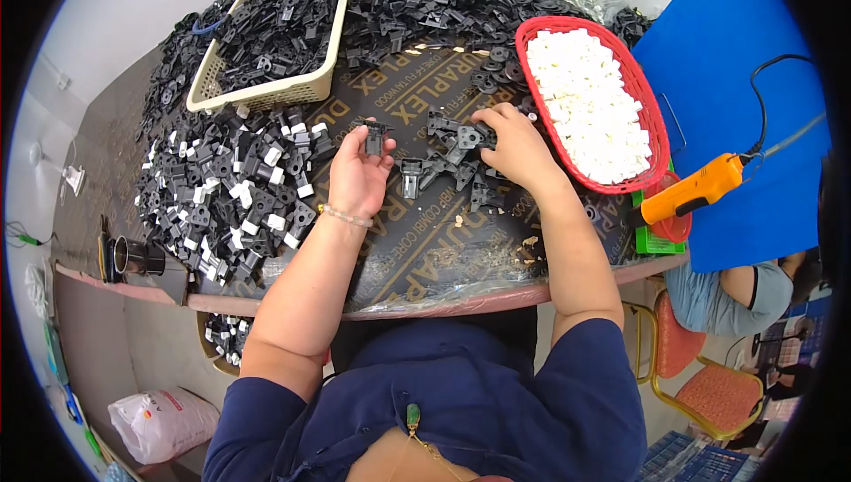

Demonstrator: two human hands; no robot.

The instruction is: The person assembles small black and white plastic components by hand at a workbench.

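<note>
1. Black plastic part (375,140) is up in the left hand (360,177), pinched between the thumb and the fingers, with its wide end away from the person
2. Its long side looks to run from the person toward the far side of the table (417,238), not across from hand to hand
3. Loose black parts (461,141) lie on the table to the right of the held part, in a small messy bunch between the two hands, and they point all different ways
4. The right hand (521,156) is the one nearer to most of that bunch; its thumb and fingers curl over the right side, but you cannot tell if they have closed on a part
5. One black piece (410,179) lies at the near left edge of the bunch, closer to the left hand, and its long side points toward the person too
6. The two hands are apart, with the bunch in the gap
7. White blocks (589,101) fill a red basket (662,141) to the right of the right hand, and a pile of black parts with white ends (235,194) lies left of the left hand
</note>
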